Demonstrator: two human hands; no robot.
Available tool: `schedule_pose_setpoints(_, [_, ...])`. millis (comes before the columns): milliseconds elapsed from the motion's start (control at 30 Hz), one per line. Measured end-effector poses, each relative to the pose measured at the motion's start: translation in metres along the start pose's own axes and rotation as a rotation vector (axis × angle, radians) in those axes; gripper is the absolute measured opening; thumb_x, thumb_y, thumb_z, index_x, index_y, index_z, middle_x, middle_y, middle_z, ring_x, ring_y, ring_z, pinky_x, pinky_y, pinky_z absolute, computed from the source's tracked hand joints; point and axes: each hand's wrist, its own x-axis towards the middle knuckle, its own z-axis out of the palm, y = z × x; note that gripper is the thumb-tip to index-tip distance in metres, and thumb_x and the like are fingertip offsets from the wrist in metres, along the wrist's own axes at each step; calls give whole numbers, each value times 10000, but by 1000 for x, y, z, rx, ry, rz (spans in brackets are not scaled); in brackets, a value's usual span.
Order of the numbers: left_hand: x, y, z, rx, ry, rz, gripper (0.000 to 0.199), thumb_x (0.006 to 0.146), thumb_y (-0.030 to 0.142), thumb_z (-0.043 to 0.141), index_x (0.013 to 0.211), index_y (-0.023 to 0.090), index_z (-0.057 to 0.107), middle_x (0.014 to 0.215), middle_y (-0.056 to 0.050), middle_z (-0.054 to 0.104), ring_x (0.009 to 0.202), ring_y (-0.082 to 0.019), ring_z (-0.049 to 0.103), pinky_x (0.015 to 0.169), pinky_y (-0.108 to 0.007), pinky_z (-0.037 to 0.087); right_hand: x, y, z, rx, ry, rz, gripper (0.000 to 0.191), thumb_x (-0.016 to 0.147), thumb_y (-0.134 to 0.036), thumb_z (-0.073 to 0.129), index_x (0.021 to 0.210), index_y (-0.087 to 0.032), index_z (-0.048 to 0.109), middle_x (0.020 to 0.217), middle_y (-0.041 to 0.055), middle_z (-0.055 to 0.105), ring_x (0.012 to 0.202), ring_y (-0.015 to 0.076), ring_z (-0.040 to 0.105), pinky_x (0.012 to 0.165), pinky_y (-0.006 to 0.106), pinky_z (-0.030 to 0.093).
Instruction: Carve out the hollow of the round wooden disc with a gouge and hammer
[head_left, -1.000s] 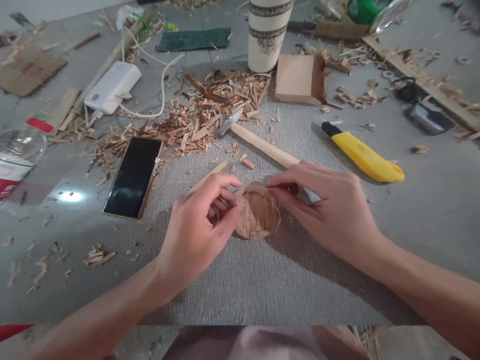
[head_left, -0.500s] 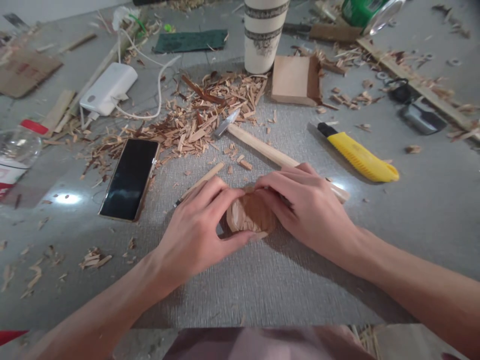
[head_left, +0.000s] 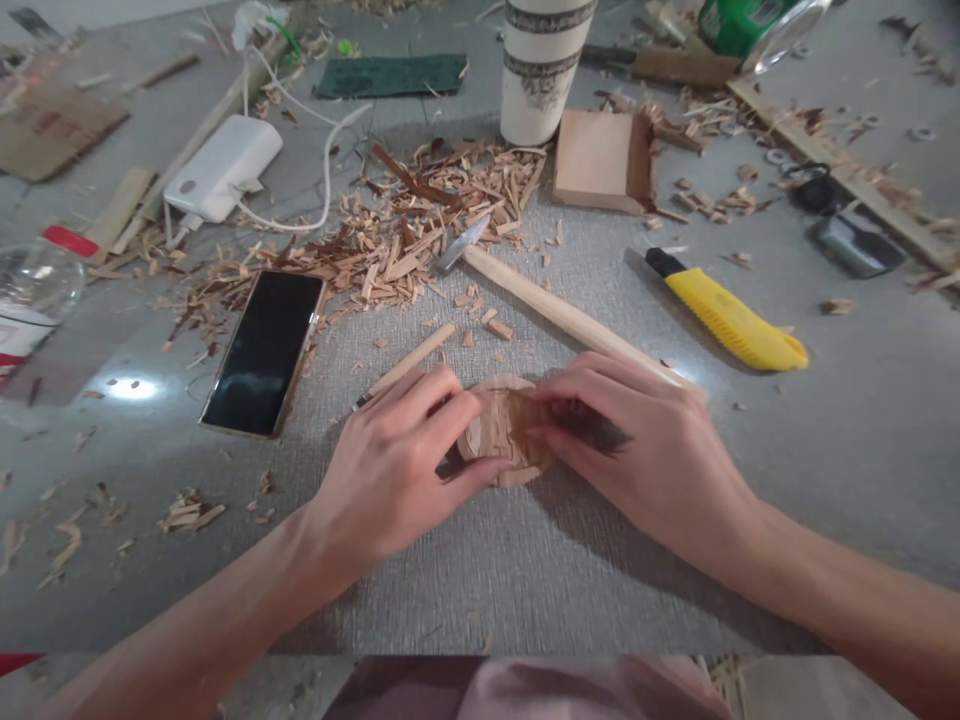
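As the left edge cuts it off, bottle [head_left: 34,295]: clear plastic, red cap showing
Power bank [head_left: 223,168]: white, cable looping off to its right
Phone [head_left: 264,355]: black screen up, flat on the grey table [head_left: 450,600]
Left hand [head_left: 397,460]: thumb and fingers spread in a curve around the wood's left side, thumb on the near rim
Slim tool [head_left: 416,352]: wooden handle angled just beyond that hand
Round wood piece [head_left: 499,420]: flat on the table between both hands, its middle roughly carved
Hammer [head_left: 555,305]: head at the wood shavings [head_left: 409,225], handle slanting down behind the right hand [head_left: 637,425]
Right hand: thumb and forefinger close together at the wood's right side, can't tell whether they pinch anything
Yellow cutter [head_left: 731,315]: out to the right, apart from both hands
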Motion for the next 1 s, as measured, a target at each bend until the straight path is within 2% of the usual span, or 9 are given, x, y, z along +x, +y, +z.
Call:
schedule_pose_setpoints(200, [-4,-2,0,-12,-2,5,280,1039,453,683,1098,179,680,975,-54,671,910,-226,674,772,-375,580,-2,-2,3,-5,11,-12,77,981,-189,709,1051,-221,707,1000,56,728,861,187,662,739,331,530])
schedule_pose_setpoints(333, [-1,-6,-6,-185,-30,-4,190,1048,235,616,1207,163,691,1003,-63,681,913,-209,662,813,-378,570,0,-2,4,-17,24,-8,82,997,-177,684,1064,-218,710,981,53,725,833,181,675,728,332,531])
schedule_pose_setpoints(467, [3,-7,-8,-236,-18,-56,141,1043,124,567,1086,163,695,930,-35,685,862,-175,641,790,-338,526,2,-2,5,-34,26,32,98,973,-144,698,1052,-201,710,902,19,683,770,157,638,680,311,489])
schedule_pose_setpoints(633, [6,-4,-7,-218,-5,-110,97,985,102,629,933,181,651,829,6,632,779,-160,595,734,-321,476,2,-3,7,-17,26,63,116,954,-119,696,1025,-210,707,889,11,669,745,156,609,652,310,453])
schedule_pose_setpoints(800, [5,2,-5,-98,-4,-85,67,976,146,677,926,185,656,885,-17,666,870,-220,652,795,-388,463,1,-4,10,7,28,41,103,985,-127,667,1003,-214,720,919,32,695,822,178,633,703,325,464])
schedule_pose_setpoints(900, [4,5,-5,39,12,-40,53,960,219,715,945,184,677,917,-38,677,900,-270,674,808,-433,448,1,-3,8,30,13,16,32,991,-210,708,1008,-198,731,936,40,691,798,166,621,708,327,477])
schedule_pose_setpoints(1000, [2,6,-6,109,-3,-29,125,944,287,751,950,187,678,939,-44,674,912,-291,682,812,-447,450,1,0,2,71,-16,2,130,978,-239,737,1102,-201,740,942,33,683,780,152,615,700,315,498])
